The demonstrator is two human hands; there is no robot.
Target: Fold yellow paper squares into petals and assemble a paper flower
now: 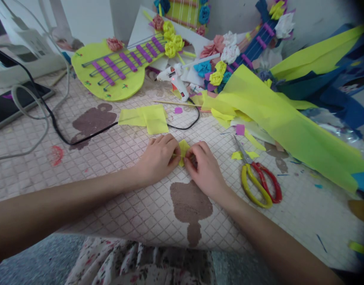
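My left hand (159, 158) and my right hand (204, 168) meet at the middle of the table, fingers pinched together on a small piece of yellow paper (183, 149). Both hands rest on the quilted tablecloth (134, 206). Most of the paper is hidden between the fingertips. More cut yellow paper squares (146, 118) lie just beyond the hands.
Scissors with yellow and red handles (257, 180) lie to the right. A white glue gun (176, 79) with its black cord (80, 136) sits behind. A yellow paper guitar (119, 69), paper flowers (220, 59) and a long yellow tissue sheet (288, 118) crowd the back and right.
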